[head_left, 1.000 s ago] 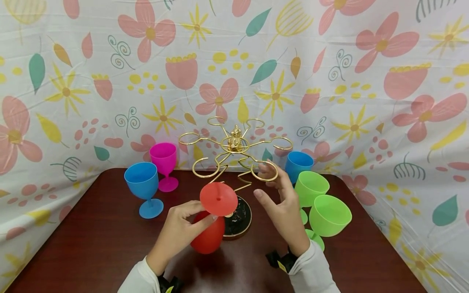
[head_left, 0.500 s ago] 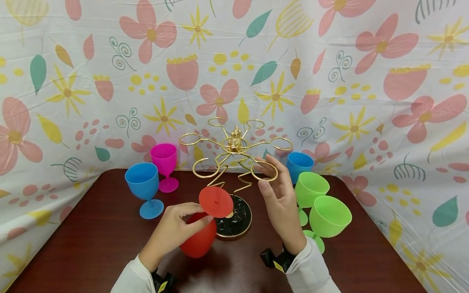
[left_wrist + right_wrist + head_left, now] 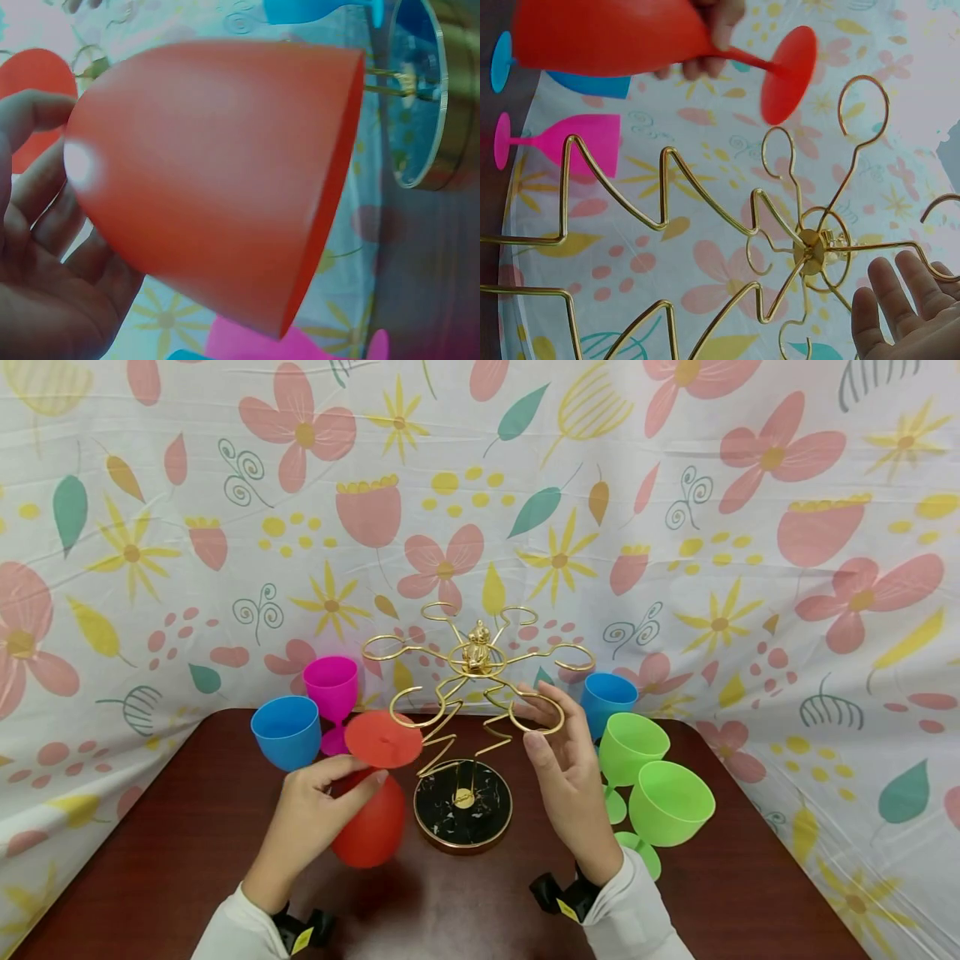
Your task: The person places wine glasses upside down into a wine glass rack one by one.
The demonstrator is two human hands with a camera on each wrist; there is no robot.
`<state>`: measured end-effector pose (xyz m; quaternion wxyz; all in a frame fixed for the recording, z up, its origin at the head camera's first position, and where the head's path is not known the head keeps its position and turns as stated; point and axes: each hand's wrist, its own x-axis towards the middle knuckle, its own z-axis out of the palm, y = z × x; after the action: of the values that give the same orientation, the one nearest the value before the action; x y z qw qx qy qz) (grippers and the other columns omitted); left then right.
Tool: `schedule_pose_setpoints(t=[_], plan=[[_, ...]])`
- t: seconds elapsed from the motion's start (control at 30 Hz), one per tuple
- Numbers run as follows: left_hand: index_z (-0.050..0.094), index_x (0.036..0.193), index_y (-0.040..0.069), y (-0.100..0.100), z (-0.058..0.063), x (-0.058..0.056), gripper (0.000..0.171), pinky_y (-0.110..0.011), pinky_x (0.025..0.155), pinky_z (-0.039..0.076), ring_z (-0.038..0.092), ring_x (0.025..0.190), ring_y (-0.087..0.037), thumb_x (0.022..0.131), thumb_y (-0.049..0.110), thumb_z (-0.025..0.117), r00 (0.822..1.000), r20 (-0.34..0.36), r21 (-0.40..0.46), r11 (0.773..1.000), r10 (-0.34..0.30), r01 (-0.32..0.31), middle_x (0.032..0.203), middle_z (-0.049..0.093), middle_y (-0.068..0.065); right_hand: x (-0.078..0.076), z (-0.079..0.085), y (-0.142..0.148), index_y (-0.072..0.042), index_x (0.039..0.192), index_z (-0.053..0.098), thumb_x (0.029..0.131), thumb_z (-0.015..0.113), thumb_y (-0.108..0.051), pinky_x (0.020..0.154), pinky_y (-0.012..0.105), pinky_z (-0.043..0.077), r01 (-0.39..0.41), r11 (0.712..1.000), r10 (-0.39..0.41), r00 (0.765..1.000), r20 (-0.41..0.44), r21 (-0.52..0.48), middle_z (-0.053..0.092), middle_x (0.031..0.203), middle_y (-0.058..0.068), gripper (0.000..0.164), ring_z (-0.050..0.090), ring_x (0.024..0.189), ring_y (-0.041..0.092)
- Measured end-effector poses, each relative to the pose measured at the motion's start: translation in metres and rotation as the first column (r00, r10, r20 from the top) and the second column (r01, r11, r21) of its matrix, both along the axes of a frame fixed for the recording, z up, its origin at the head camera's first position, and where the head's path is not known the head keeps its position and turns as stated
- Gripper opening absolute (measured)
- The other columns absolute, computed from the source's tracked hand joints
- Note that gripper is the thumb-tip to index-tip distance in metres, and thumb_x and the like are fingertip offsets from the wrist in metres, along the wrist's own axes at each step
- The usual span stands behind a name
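My left hand (image 3: 311,814) pinches a red plastic goblet (image 3: 369,827) by its stem, between thumb and fingers. The goblet hangs upside down, foot on top, left of the rack and above the table. In the left wrist view the red bowl (image 3: 217,165) covers much of the picture. A gold wire rack with a round black marbled base (image 3: 457,827) stands at the centre, its ring arms bearing no goblets. My right hand (image 3: 570,789) is at the front right ring (image 3: 536,732), fingers fairly straight behind it; whether they touch it I cannot tell.
At the left stand a blue goblet (image 3: 287,735) and a magenta goblet (image 3: 331,687). Close beyond my right hand are another blue goblet (image 3: 609,697) and two green goblets (image 3: 636,747). A flowered cloth (image 3: 480,485) hangs behind the brown table (image 3: 165,860).
My left hand has carried the inverted red goblet leftward, away from the rack, uncovering the black base. My right hand has come slightly closer to the front right ring.
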<state>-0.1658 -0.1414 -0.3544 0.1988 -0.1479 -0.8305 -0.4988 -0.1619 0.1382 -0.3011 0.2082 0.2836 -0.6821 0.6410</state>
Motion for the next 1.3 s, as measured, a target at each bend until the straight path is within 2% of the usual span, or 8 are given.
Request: schedule_pose_setpoints(t=[0.17, 0.3, 0.47, 0.57, 0.7, 0.83, 1.07, 1.3], plan=[[0.069, 0.109, 0.033, -0.009, 0.017, 0.005, 0.025, -0.027, 0.075, 0.056, 0.063, 0.091, -0.001, 0.084, 0.03, 0.069, 0.991, -0.009, 0.058, 0.989, 0.137, -0.136, 0.099, 0.071, 0.009, -0.001, 0.0, -0.002, -0.011, 0.143, 0.027, 0.098, 0.043, -0.008, 0.105, 0.027, 0.039, 0.009, 1.0, -0.009, 1.0, 0.007, 0.002, 0.044, 0.136, 0.01, 0.048, 0.044, 0.127, 0.026], [0.069, 0.11, 0.031, -0.009, 0.029, 0.003, 0.026, -0.018, 0.076, 0.053, 0.064, 0.09, 0.001, 0.084, 0.03, 0.069, 0.985, -0.008, 0.134, 0.976, 0.172, -0.17, 0.099, 0.071, 0.009, 0.0, 0.0, -0.003, -0.01, 0.143, 0.027, 0.098, 0.043, -0.007, 0.105, 0.025, 0.039, 0.017, 1.0, -0.017, 1.0, 0.013, -0.005, 0.044, 0.135, 0.009, 0.048, 0.045, 0.125, 0.025], [0.068, 0.112, 0.031, -0.001, 0.042, -0.006, 0.028, -0.015, 0.077, 0.052, 0.065, 0.093, -0.001, 0.084, 0.032, 0.068, 0.99, -0.027, 0.206, 0.97, 0.142, -0.133, 0.102, 0.072, 0.007, 0.0, 0.0, -0.002, -0.011, 0.143, 0.027, 0.098, 0.043, -0.008, 0.105, 0.026, 0.039, 0.02, 1.0, -0.02, 1.0, 0.019, -0.011, 0.044, 0.135, 0.009, 0.048, 0.046, 0.125, 0.023], [0.067, 0.114, 0.03, 0.007, 0.049, -0.013, 0.029, -0.019, 0.078, 0.053, 0.065, 0.095, -0.004, 0.085, 0.034, 0.067, 0.993, -0.041, 0.198, 0.975, 0.108, -0.098, 0.103, 0.071, 0.004, 0.0, -0.001, -0.002, -0.014, 0.142, 0.028, 0.097, 0.043, -0.007, 0.105, 0.026, 0.04, 0.019, 1.0, -0.019, 1.0, 0.019, -0.014, 0.044, 0.135, 0.008, 0.048, 0.046, 0.125, 0.024], [0.066, 0.118, 0.029, 0.019, 0.053, -0.019, 0.033, -0.028, 0.077, 0.056, 0.065, 0.097, -0.011, 0.086, 0.037, 0.065, 0.997, -0.04, 0.147, 0.987, 0.069, -0.063, 0.106, 0.07, 0.002, 0.0, -0.001, -0.003, -0.016, 0.142, 0.029, 0.097, 0.042, -0.005, 0.104, 0.024, 0.04, 0.022, 1.0, -0.021, 0.999, 0.026, -0.016, 0.045, 0.135, 0.006, 0.048, 0.045, 0.125, 0.025], [0.066, 0.117, 0.03, 0.03, 0.054, -0.025, 0.034, -0.036, 0.072, 0.057, 0.065, 0.094, -0.017, 0.084, 0.04, 0.066, 0.999, -0.028, 0.13, 0.991, 0.02, -0.016, 0.105, 0.07, 0.0, -0.001, -0.001, -0.004, -0.012, 0.142, 0.028, 0.097, 0.042, -0.005, 0.104, 0.023, 0.04, 0.027, 0.999, -0.027, 0.999, 0.024, -0.019, 0.045, 0.134, 0.005, 0.048, 0.044, 0.125, 0.029], [0.068, 0.114, 0.026, 0.041, 0.052, -0.028, 0.033, -0.034, 0.069, 0.058, 0.064, 0.092, -0.019, 0.083, 0.037, 0.068, 0.996, -0.018, 0.141, 0.986, -0.086, 0.087, 0.1, 0.07, 0.0, 0.0, 0.0, -0.005, -0.013, 0.142, 0.029, 0.097, 0.041, -0.005, 0.103, 0.024, 0.04, 0.025, 0.999, -0.024, 0.999, 0.024, -0.026, 0.045, 0.133, 0.008, 0.047, 0.045, 0.124, 0.029], [0.065, 0.118, 0.031, 0.045, 0.05, -0.023, 0.037, -0.035, 0.07, 0.058, 0.062, 0.1, -0.019, 0.083, 0.038, 0.069, 0.994, 0.031, 0.125, 0.987, -0.103, 0.098, 0.109, 0.068, 0.002, 0.001, -0.001, -0.004, -0.013, 0.142, 0.029, 0.097, 0.042, -0.005, 0.103, 0.023, 0.041, 0.029, 0.999, -0.029, 0.999, 0.021, -0.017, 0.045, 0.133, 0.007, 0.047, 0.045, 0.123, 0.029]])
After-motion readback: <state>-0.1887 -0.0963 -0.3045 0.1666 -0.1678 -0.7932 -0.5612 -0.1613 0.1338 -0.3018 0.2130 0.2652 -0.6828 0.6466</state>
